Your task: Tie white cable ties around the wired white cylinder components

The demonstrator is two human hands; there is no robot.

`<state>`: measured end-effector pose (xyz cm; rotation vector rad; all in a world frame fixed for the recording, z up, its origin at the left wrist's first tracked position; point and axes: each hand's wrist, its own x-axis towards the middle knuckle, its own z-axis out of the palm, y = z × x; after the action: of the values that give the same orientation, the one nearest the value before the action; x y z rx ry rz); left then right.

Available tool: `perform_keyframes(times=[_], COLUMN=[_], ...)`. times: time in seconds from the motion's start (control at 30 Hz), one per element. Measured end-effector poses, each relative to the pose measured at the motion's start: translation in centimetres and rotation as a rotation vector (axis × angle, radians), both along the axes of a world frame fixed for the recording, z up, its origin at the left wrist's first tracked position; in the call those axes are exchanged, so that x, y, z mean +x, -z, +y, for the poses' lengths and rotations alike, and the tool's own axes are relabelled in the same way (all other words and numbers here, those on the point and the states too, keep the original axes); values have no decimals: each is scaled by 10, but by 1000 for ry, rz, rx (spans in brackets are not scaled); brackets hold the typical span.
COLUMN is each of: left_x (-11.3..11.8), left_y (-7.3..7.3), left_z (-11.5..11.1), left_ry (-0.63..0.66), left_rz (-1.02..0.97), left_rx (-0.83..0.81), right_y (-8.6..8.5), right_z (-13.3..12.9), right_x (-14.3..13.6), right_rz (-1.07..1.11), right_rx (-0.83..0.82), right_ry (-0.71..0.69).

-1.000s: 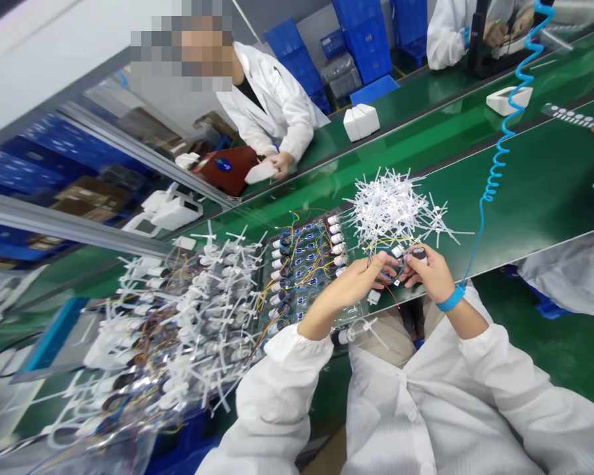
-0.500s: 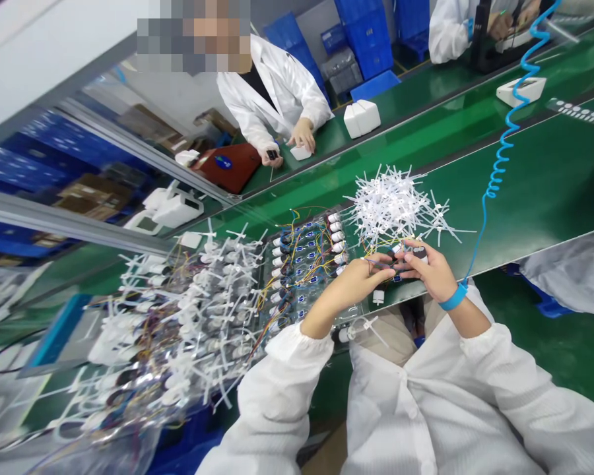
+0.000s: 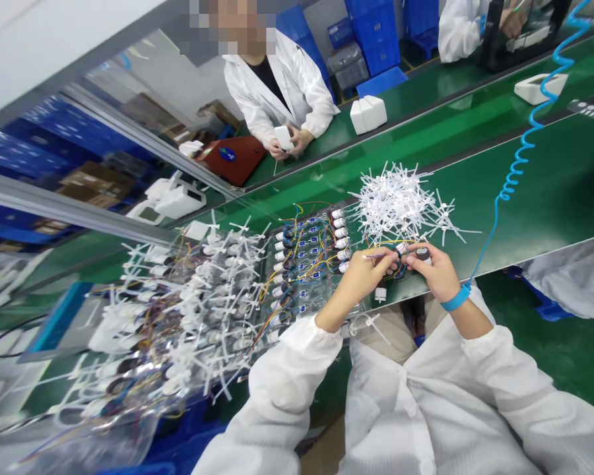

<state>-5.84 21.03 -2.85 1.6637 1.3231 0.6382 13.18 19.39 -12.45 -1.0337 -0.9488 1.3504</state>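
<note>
My left hand (image 3: pixel 371 269) pinches thin coloured wires beside the pile of white cable ties (image 3: pixel 393 201). Close to its right, my right hand (image 3: pixel 433 267), with a blue wrist strap (image 3: pixel 455 298), holds a small black and white cylindrical part (image 3: pixel 422 253) that has wires on it. A small white connector piece (image 3: pixel 380 294) lies on the green bench below the hands. Left of my left hand, a clear plastic tray (image 3: pixel 321 290) carries rows of white cylinders with blue boards and coloured wires.
Many wired parts with white ties (image 3: pixel 198 310) cover the left bench. A blue coiled cord (image 3: pixel 517 155) hangs at the right. Across the line, a person in a white coat (image 3: pixel 282 86) holds a white box (image 3: pixel 284 137); another person's sleeve (image 3: pixel 458 33) is at top right.
My left hand has drawn its fingers together on the wires, nearer my right hand's fingertips. The person opposite has lifted a white box. The view has shifted slightly.
</note>
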Motion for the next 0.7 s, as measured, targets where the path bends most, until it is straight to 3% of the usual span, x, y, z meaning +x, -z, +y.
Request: perform_keyframes(times=[0.2, 0.4, 0.7], left_x=[-1, 3, 3], left_y=[4, 1, -18], left_z=[2, -1, -1], left_ry=[-43, 12, 49], left_rz=[-135, -182, -151], left_rx=[-74, -68, 52], right_y=[-2, -7, -3], right_z=[-3, -4, -4], right_x=[1, 3, 4], right_rz=[129, 61, -52], right_rx=[-27, 27, 67], right_ry=[-80, -58, -1])
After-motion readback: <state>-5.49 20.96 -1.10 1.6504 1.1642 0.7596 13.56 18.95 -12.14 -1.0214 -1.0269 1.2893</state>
